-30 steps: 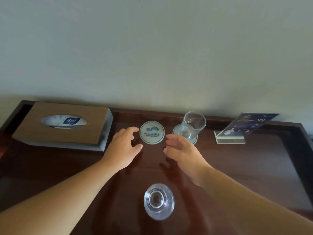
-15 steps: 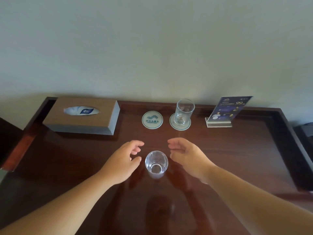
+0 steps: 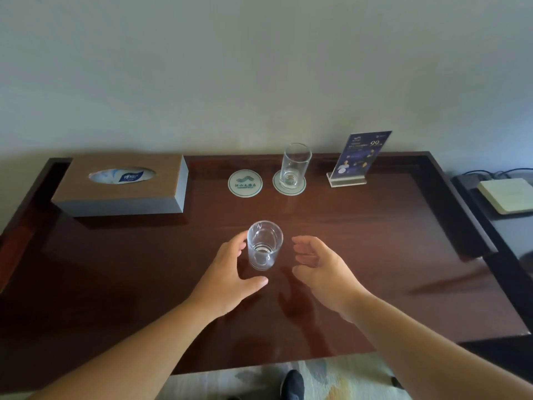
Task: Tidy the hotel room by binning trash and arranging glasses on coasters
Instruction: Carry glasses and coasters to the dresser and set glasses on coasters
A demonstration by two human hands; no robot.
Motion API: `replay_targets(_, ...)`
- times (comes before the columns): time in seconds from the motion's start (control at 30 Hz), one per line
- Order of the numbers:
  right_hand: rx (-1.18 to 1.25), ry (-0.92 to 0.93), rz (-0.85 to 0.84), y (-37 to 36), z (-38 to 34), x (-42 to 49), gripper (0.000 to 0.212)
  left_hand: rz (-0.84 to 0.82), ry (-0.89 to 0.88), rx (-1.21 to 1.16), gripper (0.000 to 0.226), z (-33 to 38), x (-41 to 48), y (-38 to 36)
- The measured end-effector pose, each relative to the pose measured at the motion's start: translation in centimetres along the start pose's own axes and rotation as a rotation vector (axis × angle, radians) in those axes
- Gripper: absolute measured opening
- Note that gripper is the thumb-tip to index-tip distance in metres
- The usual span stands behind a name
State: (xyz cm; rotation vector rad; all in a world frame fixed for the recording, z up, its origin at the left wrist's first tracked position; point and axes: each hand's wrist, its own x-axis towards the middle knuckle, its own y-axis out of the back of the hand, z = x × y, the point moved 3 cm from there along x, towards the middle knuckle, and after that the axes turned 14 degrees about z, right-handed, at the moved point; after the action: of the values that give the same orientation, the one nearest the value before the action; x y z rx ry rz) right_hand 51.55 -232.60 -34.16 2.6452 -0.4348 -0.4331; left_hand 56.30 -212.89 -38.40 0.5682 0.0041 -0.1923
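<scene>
A clear empty glass (image 3: 264,246) stands upright in the middle of the dark wooden desk (image 3: 375,241). My left hand (image 3: 230,277) curls around its left side, fingers and thumb apart, touching or nearly touching it. My right hand (image 3: 320,265) hovers open a little to the glass's right, not touching it. At the back of the desk lies a bare round white coaster (image 3: 245,183) with a green logo. Right beside it a second glass (image 3: 295,166) stands on another coaster (image 3: 300,189).
A wooden tissue box (image 3: 121,184) sits at the back left. A blue card in an acrylic stand (image 3: 360,160) is at the back right. The desk has raised side edges. A pale flat box (image 3: 507,194) and cables lie on a lower surface to the right.
The view has pulled back and tilted down. Both hands have drawn back from the coasters to the near glass, and my left hand has closed in against its side.
</scene>
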Motion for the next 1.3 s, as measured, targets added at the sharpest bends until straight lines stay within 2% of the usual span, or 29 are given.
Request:
replay_targets(0.1, 0.012, -0.016, 0.008, 0.1, 0.7, -0.5, 0.049, 0.076, 0.045, -0.066, 0.092, 0.1, 0.6, -1.0)
replay_targets(0.27, 0.014, -0.03, -0.002, 0.9, 2.0, -0.6, 0.047, 0.148, 0.054, -0.122, 0.085, 1.1, 2.0, -2.5)
replay_targets(0.53, 0.057, -0.033, -0.058, 2.4, 2.2, 0.5, 0.045, 0.208, 0.086, -0.096, 0.071, 1.6, 1.6, -2.8)
replay_targets(0.87, 0.118, 0.033, -0.132, 4.2, -0.1, 3.5, 0.039, 0.333, 0.082, -0.031, 0.071, 3.6, 2.1, 0.6)
replay_targets(1.3, 0.134, 0.051, -0.109, 3.3, -2.8, 7.8, 0.035, 0.345, 0.047, -0.029, 0.069, 4.7, 10.0, 2.7)
